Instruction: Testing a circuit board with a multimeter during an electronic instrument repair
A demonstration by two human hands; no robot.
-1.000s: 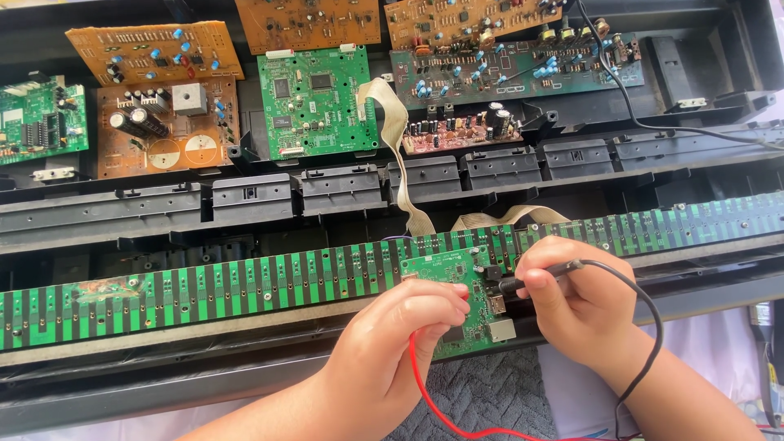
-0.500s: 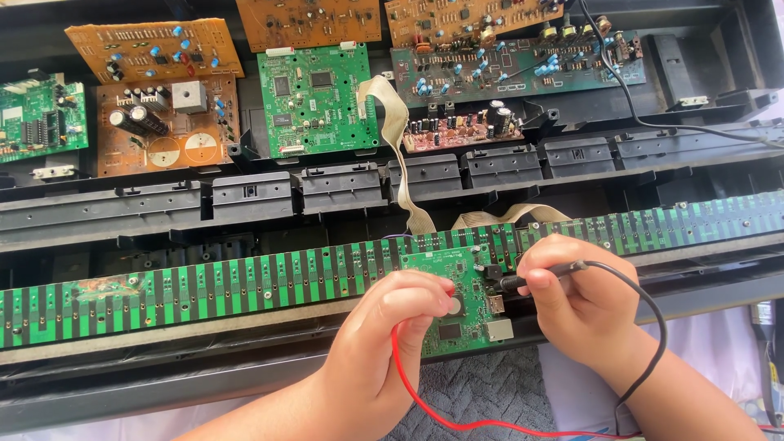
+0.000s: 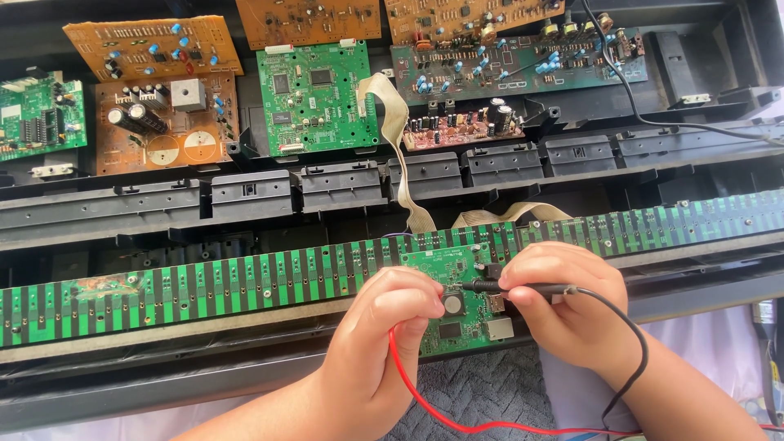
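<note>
1. Left hand (image 3: 390, 327) reaches up from the lower edge, fingers curled tight, knuckles upward, fingertips (image 3: 429, 304) pinched together.
2. Right hand (image 3: 572, 306) comes in from the lower right, fingers folded in a pinch, thumb tucked beneath them.
3. The fingertips of both hands nearly meet.

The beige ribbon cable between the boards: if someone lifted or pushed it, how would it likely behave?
The ribbon cable would probably flop and bend rather than hold shape: it already curves and twists down from the square green board toward the long green strip. It looks thin and flat, so likely very light. Both ends seem attached, so pushing would probably only bow it.
</note>
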